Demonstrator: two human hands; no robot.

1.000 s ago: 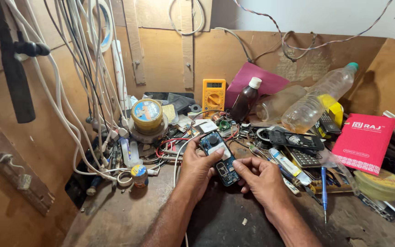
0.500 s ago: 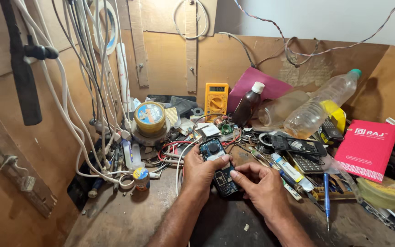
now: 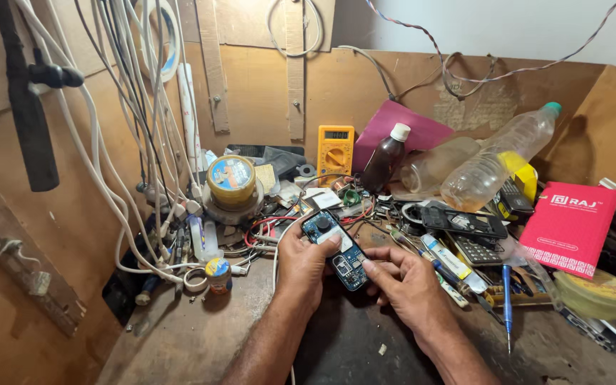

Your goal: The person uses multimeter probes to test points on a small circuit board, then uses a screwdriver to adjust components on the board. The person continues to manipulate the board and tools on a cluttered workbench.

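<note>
Your left hand (image 3: 301, 262): fingers clasp blue phone circuit board (image 3: 336, 248), thumb on top. Your right hand (image 3: 408, 281): fingertips pinch board's lower edge. Board held above cluttered counter (image 3: 180, 342), yellow multimeter (image 3: 335, 151) behind.
</note>
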